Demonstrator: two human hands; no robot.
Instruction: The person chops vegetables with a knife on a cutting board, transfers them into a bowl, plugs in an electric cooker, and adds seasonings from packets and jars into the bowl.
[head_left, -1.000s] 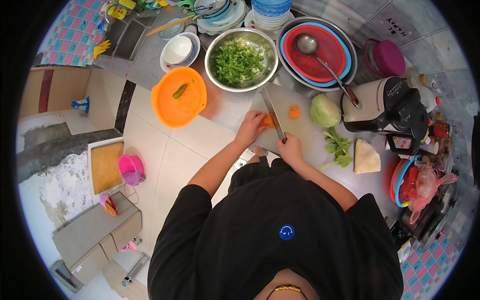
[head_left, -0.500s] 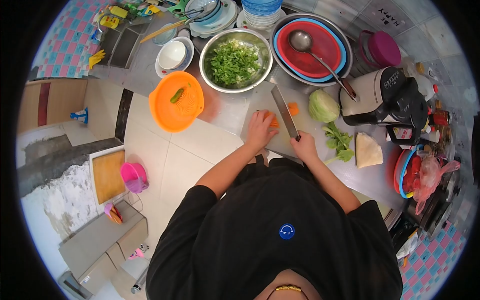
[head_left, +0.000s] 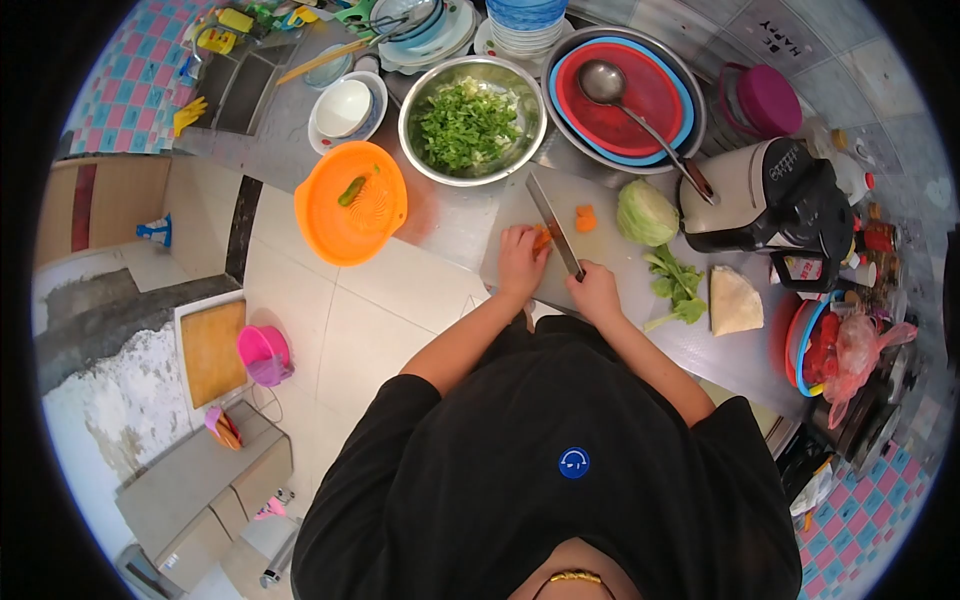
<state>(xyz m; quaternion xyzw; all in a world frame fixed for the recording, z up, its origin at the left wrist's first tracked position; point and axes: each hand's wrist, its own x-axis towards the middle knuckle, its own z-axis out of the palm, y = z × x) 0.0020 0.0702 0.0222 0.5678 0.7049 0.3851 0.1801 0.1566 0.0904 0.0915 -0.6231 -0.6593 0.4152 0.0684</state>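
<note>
My right hand [head_left: 596, 291] is closed round the handle of a knife [head_left: 555, 225], whose long blade points up and to the left over the cutting board [head_left: 604, 250]. Just left of the blade, my left hand [head_left: 521, 262] presses curled fingers on an orange carrot piece [head_left: 542, 239]. Right of the blade lie other carrot pieces [head_left: 586, 218]. Near the board's right side are a pale green cabbage [head_left: 647, 212] and some leafy greens [head_left: 677, 285]. A steel bowl [head_left: 408, 130] of chopped greens stands beyond my hands.
An orange colander [head_left: 318, 230] holds a green pepper at the counter's edge. Behind are stacked red and blue basins [head_left: 640, 90] with a ladle [head_left: 640, 122]. A black and beige appliance [head_left: 735, 195] stands right, near a white wedge-shaped piece [head_left: 736, 300].
The knife and my right hand have shifted left. My left hand has moved slightly left and down, with its fingers still on the carrot.
</note>
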